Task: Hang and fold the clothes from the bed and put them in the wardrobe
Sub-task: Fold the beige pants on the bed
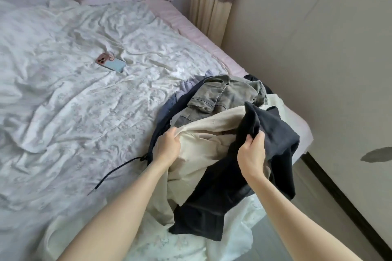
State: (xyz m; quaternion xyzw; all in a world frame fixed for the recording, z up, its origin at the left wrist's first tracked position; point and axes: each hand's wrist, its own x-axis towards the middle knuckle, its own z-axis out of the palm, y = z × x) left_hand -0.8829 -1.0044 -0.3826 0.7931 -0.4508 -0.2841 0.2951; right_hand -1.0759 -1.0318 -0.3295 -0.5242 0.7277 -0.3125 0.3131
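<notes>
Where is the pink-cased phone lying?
The pink-cased phone lies on the rumpled white bedspread, left of and beyond the clothes pile.

Two bare forearms entered from the lower edge, each ending in a bare hand: the left hand (167, 147) and the right hand (251, 154). No sleeve covered either arm as far as the frame's edge (any garment above the elbows lay out of view). Wrists and fingers carried no watch, band or ring that could be made out. The fingernails that showed on the right hand were short and plain. Nothing more of the person appeared in the view.
</notes>
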